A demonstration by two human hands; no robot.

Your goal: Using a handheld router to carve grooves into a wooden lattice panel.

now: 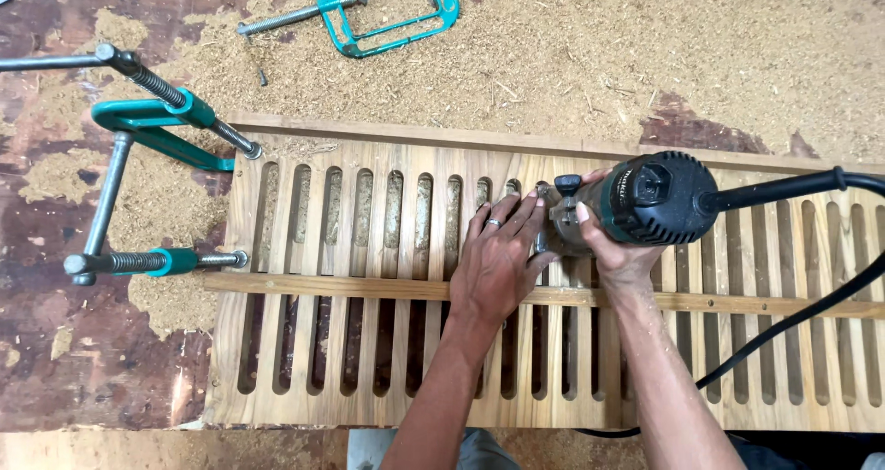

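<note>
matt wooden panel [369,276], plastic router [645,198]

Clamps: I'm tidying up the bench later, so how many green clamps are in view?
3. One clamp grips the slotted wooden panel at its upper left corner, a second grips its left edge lower down, and a third lies loose on the sawdust above. Others may lie outside the picture.
</note>
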